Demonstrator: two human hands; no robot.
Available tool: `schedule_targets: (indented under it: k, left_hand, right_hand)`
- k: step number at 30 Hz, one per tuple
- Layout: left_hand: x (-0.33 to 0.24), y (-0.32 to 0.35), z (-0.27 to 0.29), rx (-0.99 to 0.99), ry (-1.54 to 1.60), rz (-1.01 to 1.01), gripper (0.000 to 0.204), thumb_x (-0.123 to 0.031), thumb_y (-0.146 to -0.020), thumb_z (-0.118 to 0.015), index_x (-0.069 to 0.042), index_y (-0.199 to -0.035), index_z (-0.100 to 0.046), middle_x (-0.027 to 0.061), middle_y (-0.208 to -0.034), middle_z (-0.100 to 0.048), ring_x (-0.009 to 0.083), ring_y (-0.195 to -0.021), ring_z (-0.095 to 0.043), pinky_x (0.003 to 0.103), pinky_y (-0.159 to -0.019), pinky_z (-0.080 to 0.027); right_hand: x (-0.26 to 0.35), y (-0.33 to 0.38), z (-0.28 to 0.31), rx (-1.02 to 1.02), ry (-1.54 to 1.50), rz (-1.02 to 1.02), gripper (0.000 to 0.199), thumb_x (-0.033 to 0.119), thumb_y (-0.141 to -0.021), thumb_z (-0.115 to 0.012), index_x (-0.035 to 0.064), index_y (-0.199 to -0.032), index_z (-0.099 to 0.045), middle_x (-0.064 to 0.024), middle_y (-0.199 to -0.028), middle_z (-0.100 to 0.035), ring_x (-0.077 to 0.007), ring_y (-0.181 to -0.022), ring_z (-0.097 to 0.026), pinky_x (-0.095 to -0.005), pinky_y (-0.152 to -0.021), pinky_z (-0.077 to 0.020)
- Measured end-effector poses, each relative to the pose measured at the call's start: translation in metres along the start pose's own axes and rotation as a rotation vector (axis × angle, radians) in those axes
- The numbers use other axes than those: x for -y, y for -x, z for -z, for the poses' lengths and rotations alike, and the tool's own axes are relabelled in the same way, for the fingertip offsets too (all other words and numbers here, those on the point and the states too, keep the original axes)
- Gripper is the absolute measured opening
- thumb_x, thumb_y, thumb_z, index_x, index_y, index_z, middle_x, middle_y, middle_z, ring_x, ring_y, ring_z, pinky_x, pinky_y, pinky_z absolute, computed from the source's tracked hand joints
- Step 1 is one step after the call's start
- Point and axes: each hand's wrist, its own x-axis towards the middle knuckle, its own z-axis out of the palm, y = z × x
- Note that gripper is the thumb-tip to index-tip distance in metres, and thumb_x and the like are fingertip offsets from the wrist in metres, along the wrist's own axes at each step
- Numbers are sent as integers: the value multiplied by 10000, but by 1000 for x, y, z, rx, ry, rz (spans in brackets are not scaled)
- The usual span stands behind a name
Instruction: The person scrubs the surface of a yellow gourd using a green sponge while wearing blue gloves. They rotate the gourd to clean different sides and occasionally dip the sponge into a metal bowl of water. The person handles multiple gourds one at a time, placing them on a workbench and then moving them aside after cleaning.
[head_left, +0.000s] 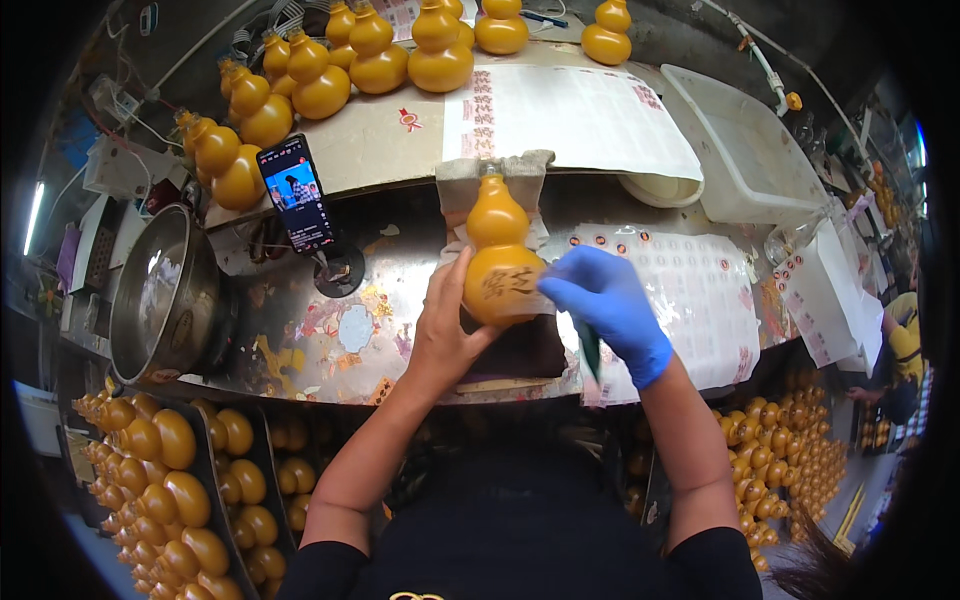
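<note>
A glossy orange-yellow gourd-shaped bottle (497, 222) lies before me on a cloth-draped rest (455, 185), its narrow neck pointing away. Dark characters mark its lower bulb, and what looks like a thin clear film lies over them. My left hand (445, 320), bare, is curved round the lower left of the bulb with the thumb near its base. At the bulb's right side is my right hand (605, 305) in a blue glove, its fingers pinched and slightly blurred by motion. A slim dark-green tool (590, 352) sticks out below that hand; its working end is hidden.
A phone (293, 193) on a stand and a metal bowl (160, 295) are to the left. Several gourd bottles (440, 48) line the raised back board. Printed sheets (690, 300) lie right, near a white plastic tub (745, 150). Racks of gourds (170, 480) stand below the bench.
</note>
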Motion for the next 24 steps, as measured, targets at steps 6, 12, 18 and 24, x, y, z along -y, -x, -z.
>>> schedule_targets:
  k: [6,12,18,24]
  left_hand:
    - [13,-1,3,126,555,214,966,-331,-775,-768,-40,-1500,-201,216,-1460,-307,331,-1371,-319,404,-1128,-260]
    - [-7,-18,3,116,874,395,779,-257,-909,-665,1,-1485,-208,173,-1472,-330,252,-1359,-354,340,-1110,-292]
    - [3,-16,7,154,912,414,782,-254,-917,-658,31,-1486,-203,171,-1477,-337,235,-1359,-356,330,-1112,-288]
    - [4,-17,12,220,824,397,763,-265,-925,-649,44,-1481,-227,163,-1441,-399,224,-1320,-404,327,-1095,-314]
  right_hand:
    - [-38,-13,5,-34,113,74,145,155,-842,-737,40,-888,-661,22,-799,-637,-34,-737,-568,-197,-687,-482]
    - [-56,-22,9,-120,54,83,228,157,-829,-749,51,-993,-632,41,-746,-565,-21,-661,-483,-174,-620,-418]
    - [-62,-19,17,82,-15,-238,658,425,-893,-648,36,-1393,-469,58,-714,-507,-22,-636,-443,-176,-595,-380]
    - [-75,-20,14,67,92,-147,681,416,-870,-684,26,-1386,-472,60,-703,-495,-28,-634,-446,-185,-592,-393]
